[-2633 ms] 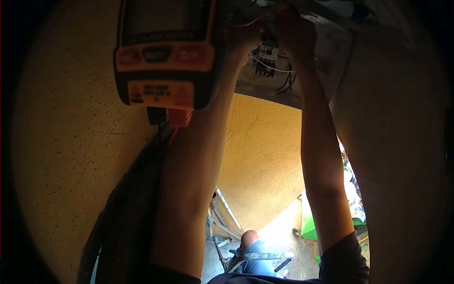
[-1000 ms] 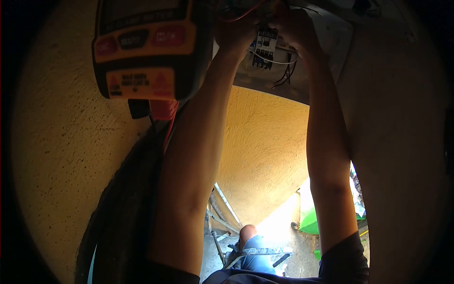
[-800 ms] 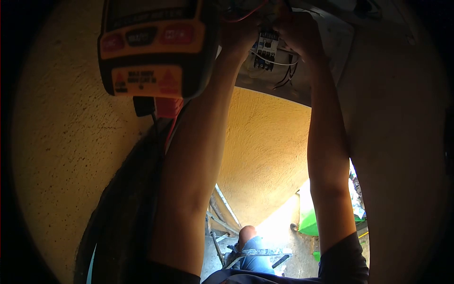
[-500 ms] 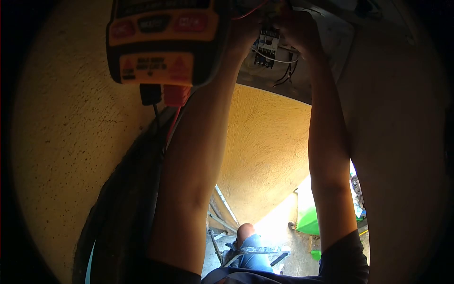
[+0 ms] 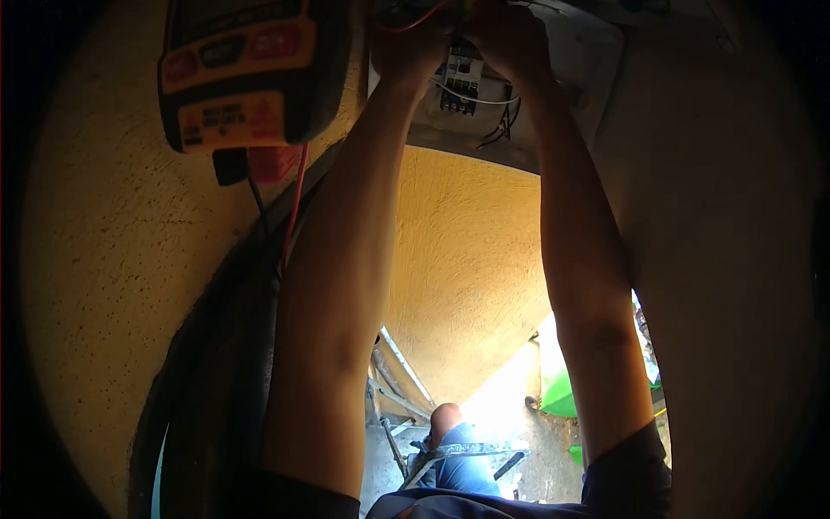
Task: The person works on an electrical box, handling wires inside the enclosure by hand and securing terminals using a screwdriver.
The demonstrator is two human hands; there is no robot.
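Observation:
Both my arms reach up to an electrical box [image 5: 553, 138] at the top of the view. My left hand [image 5: 411, 54] is closed beside a thin red wire [image 5: 415, 24]; what its fingers hold is too dark to make out. Close to it, my right hand [image 5: 512, 45] is curled, its fingertips lost in shadow. Between and below the hands sits a white and black contactor [image 5: 462, 80], crossed by a white wire [image 5: 484, 99]. Dark loose wires [image 5: 500, 131] hang right of it. An orange and black clamp meter [image 5: 242, 78] hangs at the upper left, with black and red plugs in its base.
Behind the arms is a yellow wall [image 5: 467, 251]. Lower down are metal bars [image 5: 406, 368], my knee [image 5: 445, 419] and a green item [image 5: 560, 398] on the floor. A dark curved band [image 5: 207, 346] runs along the left, and a dark panel [image 5: 718, 277] fills the right.
The box, contactor and both hands appear shifted up and left in view. The clamp meter swung right, then left again, and now hangs further left. Both hands stay closed at the box.

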